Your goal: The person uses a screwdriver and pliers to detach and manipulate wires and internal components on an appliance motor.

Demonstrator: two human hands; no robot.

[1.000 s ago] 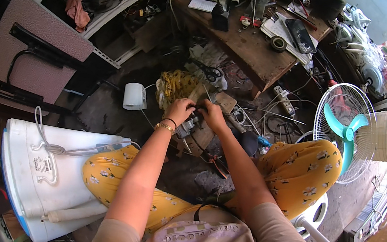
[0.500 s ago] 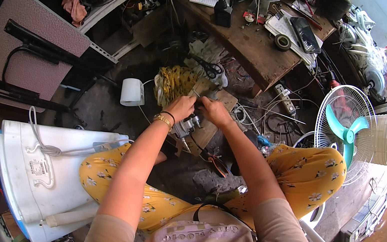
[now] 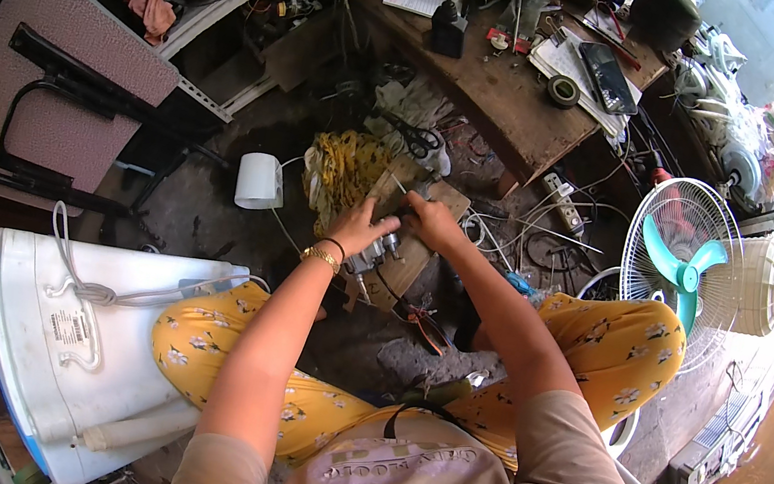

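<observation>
A small silver metal motor [image 3: 365, 263] with a protruding shaft rests on a wooden board [image 3: 416, 265] on the floor between my legs. My left hand [image 3: 359, 228] is at the motor's upper end with its fingers apart; they seem to touch it, though the contact is partly hidden. Just to the right, my right hand [image 3: 433, 222] is closed around a thin tool whose pale, slim tip [image 3: 398, 183] sticks out toward the upper left. Its handle is hidden in my fingers. Yellow cloth [image 3: 343, 166] lies bunched beside the board's far left edge.
A white cylindrical piece [image 3: 261, 182] lies left of the cloth, and black-handled scissors [image 3: 416, 140] lie beyond the board. Pliers [image 3: 429, 330] are close to its near edge. A power strip [image 3: 565, 204] with cords and a fan [image 3: 684, 274] stand right; a wooden table [image 3: 493, 87] stands ahead.
My left hand has come down from beside the right hand's fingertips onto the motor, its fingers spreading. The right hand stays nearly in place with the thin tool. The view has shifted slightly.
</observation>
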